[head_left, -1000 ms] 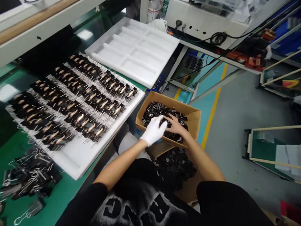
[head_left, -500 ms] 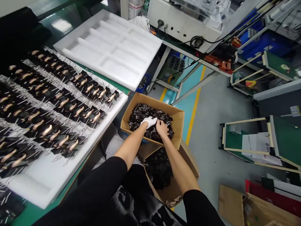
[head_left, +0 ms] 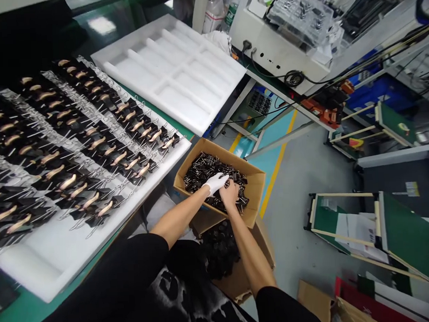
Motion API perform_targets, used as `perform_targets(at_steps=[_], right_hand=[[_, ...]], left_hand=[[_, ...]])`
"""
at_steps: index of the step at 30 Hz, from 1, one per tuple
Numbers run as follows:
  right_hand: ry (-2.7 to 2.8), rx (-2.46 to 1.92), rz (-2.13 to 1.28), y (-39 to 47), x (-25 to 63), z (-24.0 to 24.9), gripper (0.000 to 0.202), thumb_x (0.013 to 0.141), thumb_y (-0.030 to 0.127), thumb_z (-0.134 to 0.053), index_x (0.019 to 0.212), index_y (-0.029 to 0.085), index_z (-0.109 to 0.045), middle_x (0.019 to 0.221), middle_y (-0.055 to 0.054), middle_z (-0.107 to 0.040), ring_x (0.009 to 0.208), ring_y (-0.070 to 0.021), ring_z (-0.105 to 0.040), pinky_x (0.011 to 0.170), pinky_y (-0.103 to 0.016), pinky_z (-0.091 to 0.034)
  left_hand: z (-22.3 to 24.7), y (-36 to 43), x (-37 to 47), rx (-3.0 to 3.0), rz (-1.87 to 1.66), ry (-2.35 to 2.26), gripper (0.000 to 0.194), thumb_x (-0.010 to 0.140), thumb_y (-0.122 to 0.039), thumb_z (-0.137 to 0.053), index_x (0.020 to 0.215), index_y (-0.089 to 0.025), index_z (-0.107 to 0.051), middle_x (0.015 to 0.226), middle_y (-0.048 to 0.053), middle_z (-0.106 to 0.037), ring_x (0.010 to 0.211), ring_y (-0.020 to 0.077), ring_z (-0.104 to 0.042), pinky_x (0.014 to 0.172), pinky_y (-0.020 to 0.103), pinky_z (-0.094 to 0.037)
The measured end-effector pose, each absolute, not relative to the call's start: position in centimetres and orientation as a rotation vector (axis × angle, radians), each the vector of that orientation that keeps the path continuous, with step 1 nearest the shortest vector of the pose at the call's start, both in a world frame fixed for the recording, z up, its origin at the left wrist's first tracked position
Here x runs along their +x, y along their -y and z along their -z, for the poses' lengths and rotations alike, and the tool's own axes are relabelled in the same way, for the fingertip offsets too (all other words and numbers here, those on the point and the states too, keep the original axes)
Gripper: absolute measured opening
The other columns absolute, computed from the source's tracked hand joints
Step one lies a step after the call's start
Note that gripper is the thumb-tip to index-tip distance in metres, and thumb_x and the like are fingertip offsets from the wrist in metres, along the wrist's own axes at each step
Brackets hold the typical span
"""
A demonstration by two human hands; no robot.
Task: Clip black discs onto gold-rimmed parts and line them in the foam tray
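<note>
White foam tray [head_left: 50,249]: left side cropped. White-gloved left hand [head_left: 215,183], bare right hand [head_left: 229,193]: grip too small to tell.

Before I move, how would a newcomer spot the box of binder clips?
Find the white tray bearing rows of clipped pieces. To its right, gloved left hand and bare right hand reach into the upper cardboard box. It holds binder clips with shiny handles; the lower box holds dark pieces.

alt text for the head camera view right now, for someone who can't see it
Gloved left hand and bare right hand together over black binder clips in a cardboard box. Left, clip-filled white tray; beyond, empty white tray.
</note>
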State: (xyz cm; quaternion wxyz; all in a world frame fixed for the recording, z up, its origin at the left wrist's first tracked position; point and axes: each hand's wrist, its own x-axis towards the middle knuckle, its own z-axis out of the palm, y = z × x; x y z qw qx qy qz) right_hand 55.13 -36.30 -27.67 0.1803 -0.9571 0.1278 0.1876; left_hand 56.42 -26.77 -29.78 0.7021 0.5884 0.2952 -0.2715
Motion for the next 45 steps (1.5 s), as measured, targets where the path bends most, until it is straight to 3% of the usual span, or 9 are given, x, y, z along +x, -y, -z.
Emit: perform_targets(at_steps=[3, 6, 11, 14, 22, 32, 39, 45], right_hand=[[-0.244, -2.779, -0.332, 35.3, 54.3, 26.3, 0.041, 0.103, 0.043, -0.048, 0.136, 0.022, -0.061, 0.148, -0.020, -0.048, 0.131, -0.0365, -0.054, 0.100, -0.055, -0.049], [-0.098, -2.858, -0.146, 33.9, 54.4, 25.2, 0.046, 0.102, 0.046, -0.045, 0.136, 0.020, -0.063, 0.150, -0.023, -0.042, 0.132, -0.0407, -0.049, 0.102, -0.059, -0.042], [0.230, -2.965, 0.039, 31.1, 54.8, 24.6, 0.038, 0.098, 0.044, -0.054, 0.120, 0.018, -0.071, 0.145, -0.022, -0.051, 0.119, -0.0399, -0.051, 0.101, -0.062, -0.033], [0.392, -2.997, 0.125, 29.9, 54.3, 24.1, 0.035, 0.099, 0.041, -0.054, 0.117, 0.017, -0.072, 0.140, -0.022, -0.056, 0.112, -0.0374, -0.053, 0.099, -0.061, -0.033], [0.495, -3.044, 0.391, 29.2, 53.7, 19.9, 0.037, 0.102, 0.037, -0.049, 0.125, 0.014, -0.067, 0.145, -0.027, -0.051, 0.113, -0.0386, -0.050, 0.097, -0.061, -0.032], [0.550, -3.071, 0.538, 29.0, 52.2, 18.3, 0.030, 0.100, 0.035, -0.053, 0.113, 0.013, -0.069, 0.132, -0.026, -0.059, 0.105, -0.0357, -0.053, 0.092, -0.060, -0.036], [0.668, -2.871, 0.977, 28.0, 51.8, 9.1, 0.031, 0.101, 0.037, -0.051, 0.117, 0.014, -0.066, 0.137, -0.030, -0.054, 0.110, -0.0410, -0.054, 0.091, -0.065, -0.037], [0.904, -2.508, 1.243, 22.1, 47.2, 0.1, 0.033, 0.099, 0.040, -0.053, 0.119, 0.017, -0.066, 0.136, -0.028, -0.054, 0.112, -0.0459, -0.056, 0.090, -0.069, -0.039]], left_hand=[[29.1, 26.5, 56.0, 1.138, 0.419, -0.602, 0.050, 0.090, -0.053, -0.068, 0.132, -0.025, -0.067, 0.143, 0.010, -0.066, 0.136, 0.0280, -0.057, 0.119, 0.040, -0.042], [28.4, 26.0, 55.8, 0.913, 0.298, -0.579, 0.045, 0.094, -0.051, -0.064, 0.130, -0.025, -0.067, 0.138, 0.006, -0.069, 0.132, 0.0204, -0.060, 0.119, 0.030, -0.041], [27.9, 24.4, 54.5, 0.530, 0.314, -0.553, 0.059, 0.089, -0.069, -0.057, 0.111, -0.016, -0.071, 0.109, 0.012, -0.078, 0.107, 0.0261, -0.073, 0.107, 0.040, -0.054], [27.6, 23.6, 53.6, 0.377, 0.293, -0.540, 0.053, 0.088, -0.067, -0.058, 0.101, -0.017, -0.071, 0.099, 0.010, -0.078, 0.102, 0.0255, -0.075, 0.105, 0.039, -0.056], [23.5, 23.3, 53.8, 0.191, 0.216, -0.459, 0.041, 0.091, -0.058, -0.063, 0.096, -0.019, -0.073, 0.100, 0.009, -0.079, 0.106, 0.0263, -0.074, 0.108, 0.040, -0.054], [21.9, 23.2, 52.4, 0.162, 0.211, -0.404, 0.034, 0.086, -0.052, -0.067, 0.089, -0.019, -0.071, 0.096, 0.008, -0.079, 0.100, 0.0253, -0.075, 0.103, 0.039, -0.057], [11.0, 21.6, 52.3, 0.191, 0.138, -0.250, 0.041, 0.098, -0.054, -0.053, 0.090, -0.018, -0.073, 0.097, 0.011, -0.079, 0.107, 0.0280, -0.075, 0.104, 0.037, -0.058], [-0.6, 15.3, 45.6, 0.321, -0.144, -0.263, 0.035, 0.099, -0.053, -0.055, 0.091, -0.025, -0.073, 0.106, 0.006, -0.078, 0.116, 0.0245, -0.074, 0.109, 0.032, -0.059]])
